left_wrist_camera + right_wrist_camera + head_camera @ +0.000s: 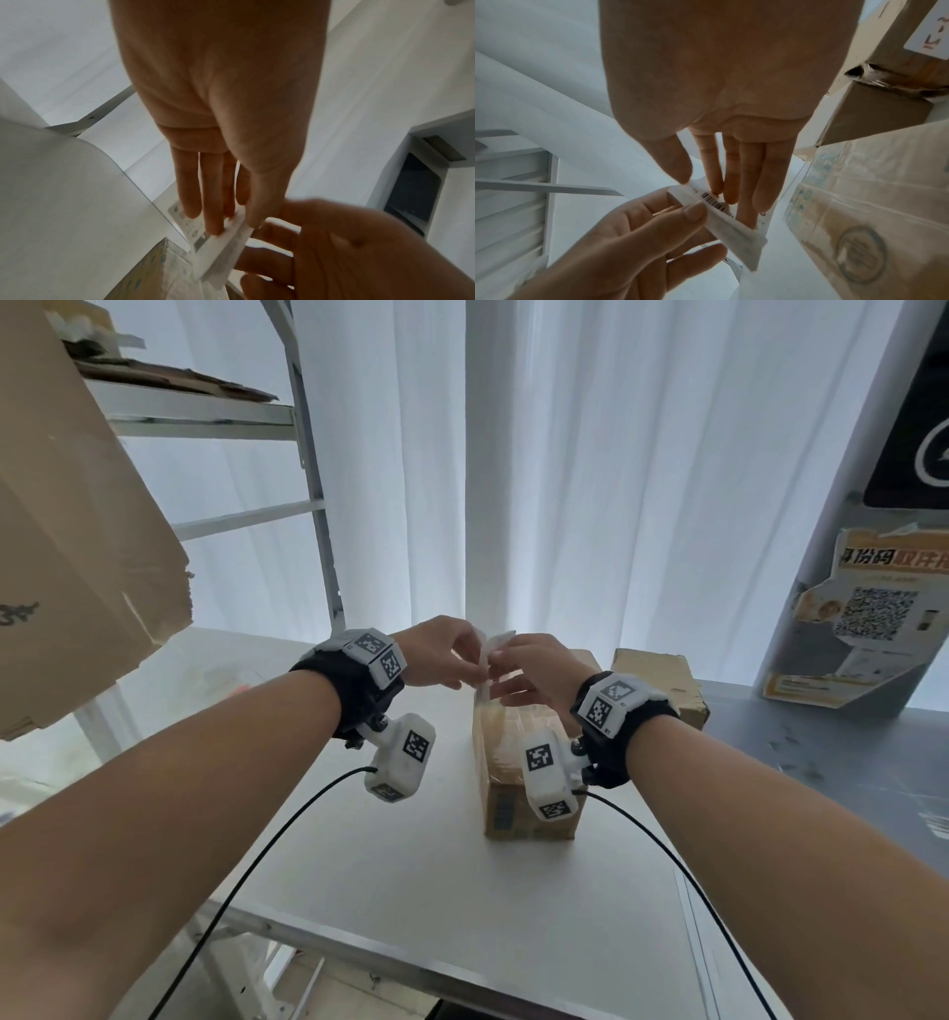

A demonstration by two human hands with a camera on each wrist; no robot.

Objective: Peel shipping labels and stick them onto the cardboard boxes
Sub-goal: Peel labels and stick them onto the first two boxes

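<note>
— What are the hands doing?

— Both are raised together over the taped cardboard box (518, 752). The left hand (436, 654) pinches one edge of a white shipping label (490, 660) between thumb and fingers; the right hand (534, 672) grips the same label from the other side, thumb on top and fingers behind.

— Is the label whole or split?

— In the right wrist view the label (721, 209) is parted into two layers at the near end, and a barcode shows on the strip under the left thumb. The left wrist view shows its white edge (231, 235) caught between the fingertips of both hands, blurred.

— And where does it sit relative to the box?

— Held in the air, above the far end of the box; its lower end hangs down near the box top. Whether it touches there, I cannot tell.

— What lies around?

— The box stands on a white tabletop (411, 865), wrapped in clear tape. A second cardboard box (657, 680) stands behind it to the right. A larger carton (77, 531) sits on a metal shelf (205, 415) at the left, with white curtains (616, 480) behind.
</note>
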